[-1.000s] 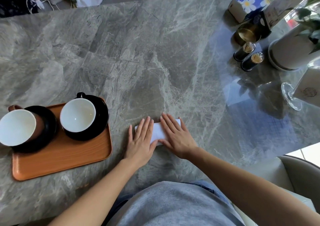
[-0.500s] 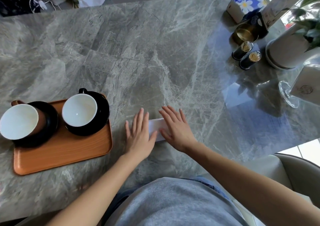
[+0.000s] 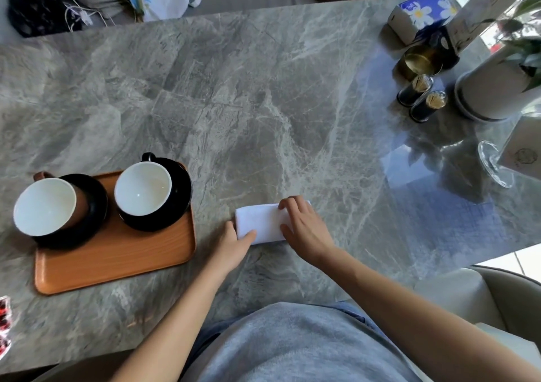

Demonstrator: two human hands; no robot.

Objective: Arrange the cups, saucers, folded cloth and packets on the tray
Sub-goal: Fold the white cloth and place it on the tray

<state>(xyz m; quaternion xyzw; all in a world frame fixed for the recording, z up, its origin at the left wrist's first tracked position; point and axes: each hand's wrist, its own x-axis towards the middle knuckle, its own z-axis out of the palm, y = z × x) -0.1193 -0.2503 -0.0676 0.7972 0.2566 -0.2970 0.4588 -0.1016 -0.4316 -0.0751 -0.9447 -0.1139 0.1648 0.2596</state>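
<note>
A white folded cloth (image 3: 259, 220) lies on the grey marble table, just right of an orange tray (image 3: 117, 261). My left hand (image 3: 232, 245) pinches the cloth's near left corner between thumb and fingers. My right hand (image 3: 304, 229) covers the cloth's right end, fingers curled over its far edge. On the tray stand a brown cup (image 3: 45, 203) on a black saucer (image 3: 96, 206) and a black cup (image 3: 143, 188) on a second black saucer (image 3: 181, 197). Red-and-white packets (image 3: 4, 326) show at the left edge.
At the right of the table (image 3: 263, 103) stand a tissue box (image 3: 421, 15), a brass cup (image 3: 420, 59), two dark shakers (image 3: 421, 97), a white plant pot (image 3: 491, 91) and a glass stand (image 3: 494, 165). Bags lie beyond the far edge.
Both hands lay flat on the cloth before. Now they have drawn apart to its two ends and the fingers curl around its edges, leaving the middle of the cloth exposed.
</note>
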